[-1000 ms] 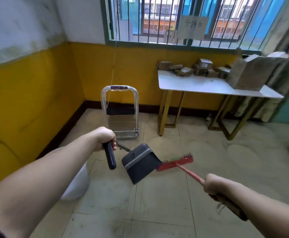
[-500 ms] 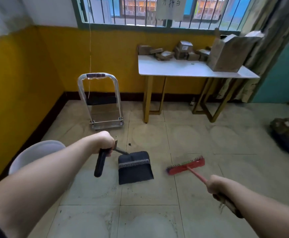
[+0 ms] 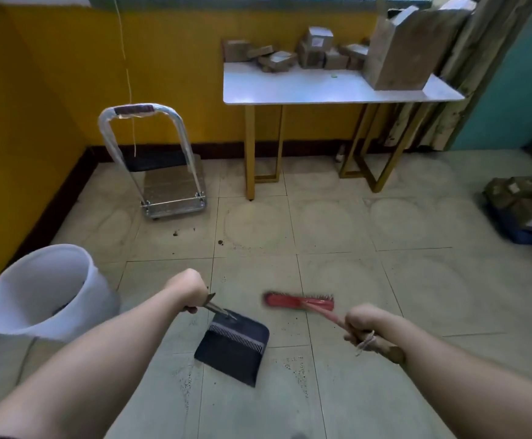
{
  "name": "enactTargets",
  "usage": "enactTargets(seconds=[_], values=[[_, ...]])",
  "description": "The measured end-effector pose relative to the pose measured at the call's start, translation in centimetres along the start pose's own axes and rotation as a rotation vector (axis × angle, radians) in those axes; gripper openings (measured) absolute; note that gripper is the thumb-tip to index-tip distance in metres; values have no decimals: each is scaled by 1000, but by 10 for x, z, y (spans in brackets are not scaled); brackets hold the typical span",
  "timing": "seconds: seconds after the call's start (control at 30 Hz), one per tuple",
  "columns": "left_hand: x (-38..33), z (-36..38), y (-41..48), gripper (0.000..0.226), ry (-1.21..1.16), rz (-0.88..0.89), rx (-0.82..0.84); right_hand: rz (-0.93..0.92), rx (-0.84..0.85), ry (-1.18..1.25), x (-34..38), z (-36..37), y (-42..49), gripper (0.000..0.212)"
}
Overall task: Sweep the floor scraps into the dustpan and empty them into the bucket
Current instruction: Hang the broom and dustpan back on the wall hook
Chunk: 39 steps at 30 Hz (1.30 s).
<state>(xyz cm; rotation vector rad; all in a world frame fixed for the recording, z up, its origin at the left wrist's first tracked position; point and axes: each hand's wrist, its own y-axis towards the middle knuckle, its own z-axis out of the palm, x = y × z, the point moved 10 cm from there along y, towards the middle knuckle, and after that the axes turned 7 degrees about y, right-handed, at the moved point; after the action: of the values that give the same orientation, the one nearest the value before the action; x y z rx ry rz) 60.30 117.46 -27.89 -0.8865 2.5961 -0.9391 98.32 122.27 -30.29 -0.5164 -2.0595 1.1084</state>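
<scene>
L hand was clenched round the dustpan's handle, knuckles up. A thin metal stem ran from the fist down to the dark dustpan, which hung tilted low over the tiles between both forearms, comb teeth across its upper part. Couldn't tell if its lower edge touched the floor, nor what lay in it. R hand gripped the broom by the wooden end of the stick, w/ a bit of string looped there. The red head, blurred, sat just beyond & right of the pan, apart from it. Fine dark scraps speckled the tiles by the pan's lower right, more by its lower left.

White bucket stood to the left, beside the L forearm, mouth open toward the camera. A dark patch showed low inside, too unclear to name. It sat close to the dark skirting of the yellow wall.

Mid-floor: open tile betw. broom & table, w/ a few larger crumbs near the platform trolley, parked toward the left corner. At the right edge a bag-like heap lay on the floor.

Far: white table against the back wall, small cardboard boxes piled at its rear, one big box at its right end, flaps up, contents not visible.
</scene>
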Motion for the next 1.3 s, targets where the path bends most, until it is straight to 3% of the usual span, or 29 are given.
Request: enactTargets(seconds=[0.07,0.2,0.33,0.53,0.7,0.97,1.1,1.23,1.3], values=[[-8,4,2,18,-20,23,23,49,45,52,-6,16,0,14],[-33,-4,-8,18,-85,150,72,58,122,348,2,39,1,29],[-40,-5,-16,33,-79,237,135,94,211,550,16,48,-2,33],[-32,-31,-14,16,53,222,-172,-15,227,618,49,56,-4,16],[-41,-32,-12,14,38,317,-195,-177,201,627,85,60,-17,24],[-51,-33,-15,14,146,359,-313,-217,154,660,101,61,-17,37],[-49,-30,-15,25,-119,381,-285,-211,197,696,103,62,-18,38],[-24,-21,-11,74,-769,297,-258,-216,216,730,101,60,-18,38],[-11,-3,-9,87,-994,224,-218,-214,226,750,99,59,-16,40]])
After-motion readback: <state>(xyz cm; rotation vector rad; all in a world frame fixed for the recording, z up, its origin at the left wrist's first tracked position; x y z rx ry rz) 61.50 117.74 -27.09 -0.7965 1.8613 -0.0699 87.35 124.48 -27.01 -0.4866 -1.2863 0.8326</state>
